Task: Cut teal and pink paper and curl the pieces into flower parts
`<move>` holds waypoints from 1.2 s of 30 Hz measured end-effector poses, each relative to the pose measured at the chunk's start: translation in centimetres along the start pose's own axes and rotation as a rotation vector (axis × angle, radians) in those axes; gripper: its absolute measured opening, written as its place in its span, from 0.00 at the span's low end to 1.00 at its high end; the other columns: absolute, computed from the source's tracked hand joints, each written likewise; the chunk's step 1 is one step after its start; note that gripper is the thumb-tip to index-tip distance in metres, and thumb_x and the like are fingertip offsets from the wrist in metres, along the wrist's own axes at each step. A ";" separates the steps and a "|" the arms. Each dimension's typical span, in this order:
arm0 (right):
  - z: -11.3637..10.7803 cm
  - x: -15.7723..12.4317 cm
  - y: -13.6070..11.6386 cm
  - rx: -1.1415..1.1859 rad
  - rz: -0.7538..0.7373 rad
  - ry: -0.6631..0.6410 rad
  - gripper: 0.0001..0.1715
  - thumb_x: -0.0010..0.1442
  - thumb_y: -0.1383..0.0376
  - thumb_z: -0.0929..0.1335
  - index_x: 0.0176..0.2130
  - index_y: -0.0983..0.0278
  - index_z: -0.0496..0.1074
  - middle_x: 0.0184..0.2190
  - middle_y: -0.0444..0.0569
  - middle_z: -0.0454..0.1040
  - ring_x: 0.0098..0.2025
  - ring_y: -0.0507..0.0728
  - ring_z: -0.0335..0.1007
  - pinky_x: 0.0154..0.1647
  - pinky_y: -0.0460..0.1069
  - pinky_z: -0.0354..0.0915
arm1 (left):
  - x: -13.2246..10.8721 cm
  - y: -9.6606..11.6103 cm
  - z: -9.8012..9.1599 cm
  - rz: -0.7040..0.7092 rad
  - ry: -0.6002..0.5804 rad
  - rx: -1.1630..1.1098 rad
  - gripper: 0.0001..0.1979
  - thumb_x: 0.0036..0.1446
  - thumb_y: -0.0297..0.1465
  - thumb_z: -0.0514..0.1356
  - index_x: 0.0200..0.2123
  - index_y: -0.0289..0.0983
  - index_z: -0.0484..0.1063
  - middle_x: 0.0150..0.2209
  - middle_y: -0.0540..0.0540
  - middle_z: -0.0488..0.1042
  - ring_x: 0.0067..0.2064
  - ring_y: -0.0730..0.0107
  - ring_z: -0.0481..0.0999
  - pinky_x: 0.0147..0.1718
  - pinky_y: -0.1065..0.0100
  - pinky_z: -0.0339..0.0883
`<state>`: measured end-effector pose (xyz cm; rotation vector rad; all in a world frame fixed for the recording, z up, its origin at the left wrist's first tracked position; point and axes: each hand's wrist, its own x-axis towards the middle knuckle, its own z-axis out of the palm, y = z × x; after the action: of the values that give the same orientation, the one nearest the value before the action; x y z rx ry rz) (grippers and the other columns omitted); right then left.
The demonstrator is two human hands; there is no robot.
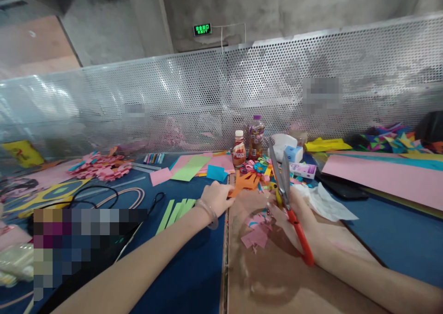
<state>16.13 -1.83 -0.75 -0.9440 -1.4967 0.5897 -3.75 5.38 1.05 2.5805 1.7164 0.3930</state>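
Observation:
My left hand (215, 199), with a clear bangle at the wrist, reaches over the table, its fingers closed at the left edge of an orange paper piece (247, 181) cut into strips. In my right hand (302, 219) is a pair of scissors (285, 185) with red-orange handles. The blades point up and away from me, slightly apart. Pink paper scraps (255, 235) lie on the brown board (277, 286) between my hands. To the left of my left hand, light green paper strips (176, 212) rest on the blue tabletop.
Behind the orange paper stand a brown drink bottle (239, 150) and a purple-capped bottle (256, 139). Coloured paper sheets (192, 167) lie beyond my left hand. A crumpled white tissue (327, 202) and stacked pink sheets (384, 178) are at right. A perforated metal screen (194, 88) borders the table.

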 end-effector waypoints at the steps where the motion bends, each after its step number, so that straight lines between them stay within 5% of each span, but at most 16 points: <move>1: 0.0 0.0 0.0 -0.003 0.000 -0.010 0.07 0.52 0.60 0.66 0.33 0.59 0.64 0.25 0.46 0.69 0.25 0.57 0.67 0.25 0.51 0.67 | 0.0 0.0 0.1 -0.006 0.002 -0.008 0.15 0.49 0.35 0.57 0.41 0.44 0.74 0.39 0.44 0.77 0.44 0.57 0.72 0.41 0.64 0.62; 9: 0.0 0.0 0.1 -0.011 0.008 -0.032 0.08 0.51 0.60 0.66 0.34 0.58 0.63 0.25 0.46 0.69 0.26 0.58 0.68 0.26 0.52 0.67 | 0.1 -0.4 -0.2 -0.049 0.037 -0.170 0.12 0.52 0.35 0.53 0.33 0.41 0.77 0.31 0.44 0.78 0.36 0.61 0.75 0.34 0.67 0.64; 14: 0.0 0.0 0.1 -0.010 0.019 -0.041 0.08 0.52 0.59 0.66 0.34 0.58 0.63 0.26 0.46 0.69 0.26 0.57 0.67 0.27 0.52 0.67 | 0.8 -0.9 -0.6 -0.134 0.168 -0.625 0.07 0.46 0.31 0.59 0.28 0.37 0.76 0.29 0.46 0.77 0.34 0.65 0.75 0.33 0.71 0.65; 21: -0.1 0.2 0.4 0.004 0.063 -0.067 0.08 0.53 0.58 0.65 0.32 0.58 0.62 0.26 0.46 0.69 0.28 0.58 0.68 0.28 0.52 0.68 | 1.5 -2.8 -0.7 -0.282 0.269 -0.954 0.16 0.49 0.37 0.58 0.39 0.33 0.72 0.15 0.52 0.67 0.17 0.74 0.67 0.16 0.74 0.61; 28: 0.0 0.3 0.6 0.025 0.091 -0.144 0.10 0.52 0.61 0.66 0.37 0.60 0.63 0.31 0.47 0.72 0.31 0.57 0.70 0.32 0.51 0.67 | 1.7 -2.7 -0.6 -0.286 0.380 -1.309 0.16 0.53 0.39 0.56 0.36 0.31 0.70 0.39 0.37 0.74 0.35 0.65 0.77 0.31 0.67 0.73; 36: 0.0 0.3 0.6 0.024 0.120 -0.200 0.12 0.52 0.67 0.65 0.39 0.62 0.61 0.33 0.48 0.72 0.31 0.54 0.68 0.32 0.49 0.65 | 2.0 -3.7 -0.4 -0.350 0.612 -1.299 0.10 0.44 0.26 0.63 0.32 0.32 0.67 0.32 0.45 0.72 0.33 0.69 0.76 0.31 0.68 0.73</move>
<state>16.32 -1.29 -1.11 -0.9840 -1.6132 0.8065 -6.46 8.58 1.25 1.2428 1.1998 1.6665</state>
